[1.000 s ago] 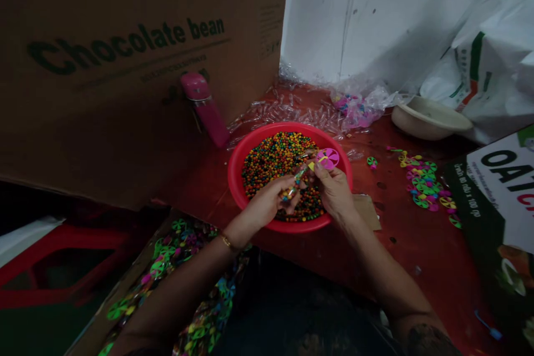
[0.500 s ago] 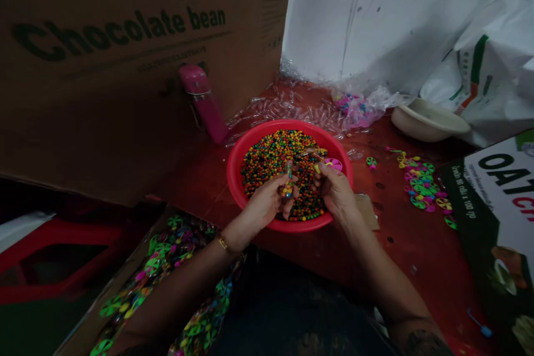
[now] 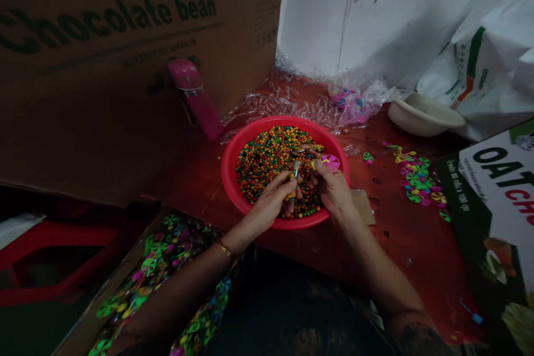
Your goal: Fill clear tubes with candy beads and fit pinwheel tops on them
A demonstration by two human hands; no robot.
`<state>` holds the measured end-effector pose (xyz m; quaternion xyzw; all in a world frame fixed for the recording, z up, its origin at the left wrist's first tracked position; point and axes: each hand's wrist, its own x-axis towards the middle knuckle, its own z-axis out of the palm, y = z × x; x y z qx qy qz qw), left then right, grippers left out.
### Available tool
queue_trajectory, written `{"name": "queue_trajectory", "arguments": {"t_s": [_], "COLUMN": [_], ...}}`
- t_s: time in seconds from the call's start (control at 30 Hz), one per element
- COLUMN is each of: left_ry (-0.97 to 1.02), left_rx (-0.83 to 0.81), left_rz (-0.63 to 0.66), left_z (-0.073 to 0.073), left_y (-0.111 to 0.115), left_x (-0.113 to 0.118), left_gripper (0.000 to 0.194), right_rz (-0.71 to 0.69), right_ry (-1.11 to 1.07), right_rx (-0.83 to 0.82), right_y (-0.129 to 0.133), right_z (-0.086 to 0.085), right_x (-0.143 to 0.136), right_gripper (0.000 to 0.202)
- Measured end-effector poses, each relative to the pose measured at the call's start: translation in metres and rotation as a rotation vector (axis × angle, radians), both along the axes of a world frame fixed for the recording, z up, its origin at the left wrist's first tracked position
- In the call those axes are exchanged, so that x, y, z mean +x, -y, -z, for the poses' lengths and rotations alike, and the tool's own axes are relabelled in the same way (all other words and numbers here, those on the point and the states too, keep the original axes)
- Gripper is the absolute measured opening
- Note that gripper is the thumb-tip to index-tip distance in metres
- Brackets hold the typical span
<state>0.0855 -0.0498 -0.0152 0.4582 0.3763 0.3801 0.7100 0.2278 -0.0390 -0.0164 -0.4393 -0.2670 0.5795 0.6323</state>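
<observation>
A red basin (image 3: 231, 192) full of small multicoloured candy beans (image 3: 262, 161) stands on the red table. Over its near part, my left hand (image 3: 275, 194) is closed round a clear tube (image 3: 296, 168) with coloured beans inside, its narrow end pointing up. Just right of it, my right hand (image 3: 331, 183) pinches a pink and yellow pinwheel cap (image 3: 331, 162). The two hands are close together but apart. Another clear tube seems to lie on the beans behind them; its details are too small to tell.
Loose clear tubes (image 3: 275, 103) lie behind the basin. A pink bottle (image 3: 200, 103) leans by the large carton (image 3: 125, 94). Pinwheel caps (image 3: 417, 181) and a pale bowl (image 3: 425, 117) are at right. A box of filled tubes (image 3: 167, 256) stands at lower left.
The view has shifted slightly, moving the surroundings left and up. The tube in my left hand now tilts toward my right hand, and the two hands are a little closer.
</observation>
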Motion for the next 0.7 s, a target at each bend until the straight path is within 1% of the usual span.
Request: {"name": "queue_trajectory", "arguments": {"t_s": [0.13, 0.27, 0.47, 0.6, 0.7], "left_ry": [-0.074, -0.104, -0.122, -0.167, -0.171], "left_rx": [0.097, 0.144, 0.161, 0.277, 0.327], "left_rz": [0.037, 0.062, 0.07, 0.073, 0.152], "left_z": [0.004, 0.001, -0.002, -0.002, -0.001], "left_y": [0.002, 0.003, 0.008, 0.008, 0.007], "left_x": [0.002, 0.001, -0.001, -0.004, -0.006], "left_gripper": [0.025, 0.021, 0.022, 0.023, 0.023], "right_rz": [-0.068, -0.14, -0.198, -0.22, -0.26], "right_ry": [0.014, 0.052, 0.325, 0.482, 0.542], "right_rx": [0.078, 0.137, 0.217, 0.245, 0.279], "right_y": [0.002, 0.004, 0.005, 0.009, 0.015], "right_z": [0.002, 0.003, 0.006, -0.003, -0.014], "right_x": [-0.001, 0.0, 0.013, 0.026, 0.032], "right_gripper": [0.032, 0.027, 0.023, 0.025, 0.024]}}
